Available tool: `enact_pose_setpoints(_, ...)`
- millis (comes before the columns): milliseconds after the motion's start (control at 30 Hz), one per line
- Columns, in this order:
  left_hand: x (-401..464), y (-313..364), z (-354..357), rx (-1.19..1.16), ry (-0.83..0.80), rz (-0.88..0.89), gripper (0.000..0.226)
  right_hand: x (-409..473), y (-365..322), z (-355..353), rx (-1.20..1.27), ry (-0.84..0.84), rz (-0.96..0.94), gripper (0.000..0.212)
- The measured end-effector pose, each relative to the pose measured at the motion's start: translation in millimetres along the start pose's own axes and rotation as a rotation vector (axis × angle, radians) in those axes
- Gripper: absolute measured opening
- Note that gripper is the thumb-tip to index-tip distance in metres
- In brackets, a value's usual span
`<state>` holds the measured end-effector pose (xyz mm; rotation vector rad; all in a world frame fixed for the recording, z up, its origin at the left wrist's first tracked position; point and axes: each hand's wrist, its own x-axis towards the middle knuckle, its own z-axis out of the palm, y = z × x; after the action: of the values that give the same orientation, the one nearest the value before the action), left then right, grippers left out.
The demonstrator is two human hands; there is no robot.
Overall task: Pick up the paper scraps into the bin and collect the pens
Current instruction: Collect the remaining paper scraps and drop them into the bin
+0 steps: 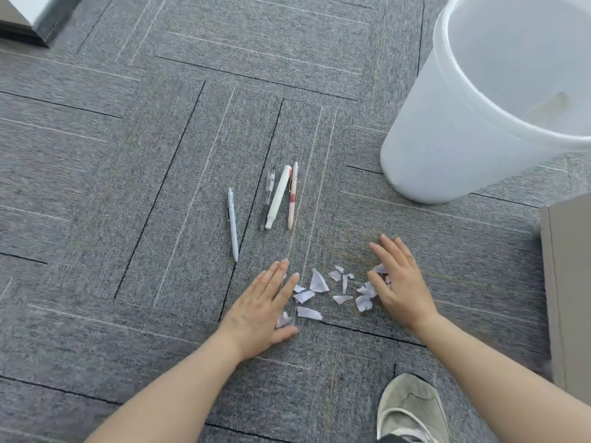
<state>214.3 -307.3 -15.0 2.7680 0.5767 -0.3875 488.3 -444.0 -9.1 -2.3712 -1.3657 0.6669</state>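
Several white paper scraps (318,281) lie scattered on the grey carpet between my hands. My left hand (262,310) lies flat on the carpet at the left edge of the scraps, fingers straight, touching a few pieces. My right hand (398,281) rests at the right edge, fingers spread and slightly bent over some scraps. Beyond the scraps lie several pens: a light grey pen (232,223) alone on the left, then a clear pen (268,199), a thick white pen (277,196) and a pink pen (292,196) side by side. A translucent white bin (447,129) stands at the upper right.
A grey cabinet corner (567,282) stands at the right edge. My shoe (411,407) is on the carpet near the bottom right. Some furniture base (25,24) sits at the top left corner.
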Motion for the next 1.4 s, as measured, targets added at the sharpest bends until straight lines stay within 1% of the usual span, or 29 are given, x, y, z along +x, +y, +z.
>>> enact_pose_setpoints(67, 8, 9, 3, -0.022, -0.006, -0.002, 0.093, -7, -2, 3, 0.031, -0.034, -0.052, 0.064)
enact_pose_setpoints(133, 14, 20, 5, -0.075, -0.011, -0.003, 0.092, -16, -5, 8, 0.047, -0.09, -0.155, 0.066)
enact_pose_setpoints(233, 21, 35, 6, -0.102, 0.011, 0.057, 0.095, -23, -5, 12, 0.05, -0.143, -0.28, 0.075)
enact_pose_setpoints(300, 27, 37, 3, -0.094, 0.03, 0.042, 0.098, -22, 0, 14, -0.039, -0.115, -0.337, 0.087)
enact_pose_setpoints(367, 34, 36, -2, -0.088, 0.028, -0.004, 0.102, -21, 6, 17, -0.207, -0.107, -0.366, 0.099)
enact_pose_setpoints(433, 40, 37, -3, -0.077, 0.007, 0.0, 0.104, -19, 9, 24, -0.333, -0.103, -0.4, 0.101)
enact_pose_setpoints(500, 45, 41, 0, -0.069, 0.01, 0.02, 0.103, -14, 8, 31, -0.361, -0.068, -0.453, 0.091)
enact_pose_setpoints(567, 48, 46, 4, -0.077, 0.05, 0.016, 0.097, -5, 2, 36, -0.348, -0.015, -0.511, 0.078)
enact_pose_setpoints(667, 52, 51, 10, -0.124, 0.158, -0.026, 0.077, 10, -8, 39, -0.377, 0.116, -0.585, 0.056)
enact_pose_setpoints(733, 56, 52, 13, -0.126, 0.259, -0.075, 0.061, 19, -11, 38, -0.378, 0.155, -0.624, 0.042)
enact_pose_setpoints(800, 61, 49, 12, -0.115, 0.345, -0.113, 0.045, 27, -15, 35, -0.358, 0.134, -0.665, 0.028)
enact_pose_setpoints(900, 76, 41, 4, -0.105, 0.414, -0.083, 0.024, 36, -19, 31, -0.348, 0.097, -0.708, 0.023)
enact_pose_setpoints(967, 84, 34, -1, -0.083, 0.422, -0.017, 0.021, 44, -21, 27, -0.372, 0.066, -0.739, 0.021)
enact_pose_setpoints(1033, 90, 28, -4, -0.031, 0.426, 0.052, 0.022, 52, -23, 22, -0.373, 0.018, -0.744, 0.013)
enact_pose_setpoints(1100, 90, 23, -3, 0.01, 0.44, 0.094, 0.025, 56, -26, 19, -0.346, -0.025, -0.714, 0.02)
enact_pose_setpoints(1167, 88, 20, -1, 0.034, 0.439, 0.134, 0.03, 59, -26, 18, -0.335, -0.047, -0.644, 0.023)
enact_pose_setpoints(1233, 88, 18, -3, 0.038, 0.422, 0.153, 0.033, 59, -30, 15, -0.293, -0.021, -0.465, 0.02)
enact_pose_setpoints(1267, 88, 18, -6, 0.03, 0.409, 0.14, 0.035, 59, -33, 11, -0.189, -0.021, -0.316, 0.019)
enact_pose_setpoints(1300, 89, 18, -11, 0.007, 0.395, 0.106, 0.038, 60, -37, 6, 0.007, -0.045, -0.141, 0.021)
enact_pose_setpoints(1333, 90, 18, -16, -0.042, 0.382, 0.051, 0.042, 62, -39, 1, 0.261, -0.066, 0.036, 0.022)
enact_pose_setpoints(1400, 92, 16, -28, -0.212, 0.376, -0.076, 0.045, 67, -46, -11, 0.747, -0.053, 0.321, 0.021)
